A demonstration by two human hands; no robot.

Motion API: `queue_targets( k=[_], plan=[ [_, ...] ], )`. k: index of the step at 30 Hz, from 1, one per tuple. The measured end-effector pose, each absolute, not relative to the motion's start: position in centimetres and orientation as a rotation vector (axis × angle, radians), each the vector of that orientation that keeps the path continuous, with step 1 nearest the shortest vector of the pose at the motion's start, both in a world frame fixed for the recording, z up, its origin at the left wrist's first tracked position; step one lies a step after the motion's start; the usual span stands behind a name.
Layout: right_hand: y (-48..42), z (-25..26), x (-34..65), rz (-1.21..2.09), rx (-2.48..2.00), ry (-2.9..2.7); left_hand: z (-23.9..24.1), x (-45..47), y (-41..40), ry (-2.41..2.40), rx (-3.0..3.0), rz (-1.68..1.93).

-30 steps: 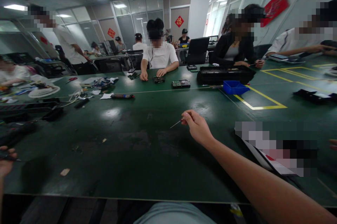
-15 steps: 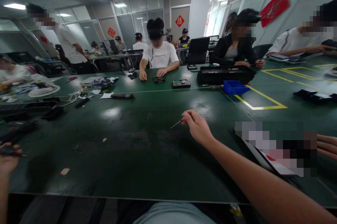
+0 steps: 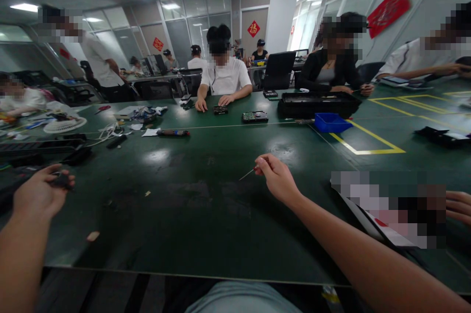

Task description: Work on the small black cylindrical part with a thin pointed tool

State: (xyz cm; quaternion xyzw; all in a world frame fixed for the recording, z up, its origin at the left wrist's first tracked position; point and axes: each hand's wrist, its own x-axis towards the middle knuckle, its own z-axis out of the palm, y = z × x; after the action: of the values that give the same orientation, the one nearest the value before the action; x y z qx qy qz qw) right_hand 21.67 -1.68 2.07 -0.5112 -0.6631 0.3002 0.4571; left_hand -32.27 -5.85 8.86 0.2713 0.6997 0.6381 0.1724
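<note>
- Nearest, well left of the blue bin point(image 3: 331, 122) and on my side of it, my left hand point(image 3: 42, 193) has its fingers curled around a small dark object point(image 3: 62, 180); blur keeps me from saying what. The loose curl probably just keeps it secure. Half a second ago this hand was at the view's edge; now it has come in over the green table point(image 3: 176, 249).
- To the right of that hand, still nearer and left of the bin, my right hand point(image 3: 275, 175) pinches a thin tool point(image 3: 248, 173) narrowly by its red end, presumably so the shaft stays free. It points left and downward, much as earlier.
- Nearer and right of the bin, another person's hand point(image 3: 458, 205) rests beside a partly obscured flat item point(image 3: 392, 234); a second ago, little of that hand showed.
- Farther, left of the bin, lies a circuit-board unit point(image 3: 255, 117), apparently set within a co-worker's point(image 3: 225, 75) reach.
</note>
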Motion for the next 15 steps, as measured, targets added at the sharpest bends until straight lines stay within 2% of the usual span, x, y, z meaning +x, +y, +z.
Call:
queue_targets(
  k=[4,15],
  plan=[
    [-1.9,2.2,21.7,0.744,-1.271,-1.65,9.3,-26.1,-3.8,1.69,0.768,1.782],
    [-1.8,2.1,21.8,0.747,-1.249,-1.651,7.2,-7.9,-1.8,1.113,1.146,1.084]
  ],
)
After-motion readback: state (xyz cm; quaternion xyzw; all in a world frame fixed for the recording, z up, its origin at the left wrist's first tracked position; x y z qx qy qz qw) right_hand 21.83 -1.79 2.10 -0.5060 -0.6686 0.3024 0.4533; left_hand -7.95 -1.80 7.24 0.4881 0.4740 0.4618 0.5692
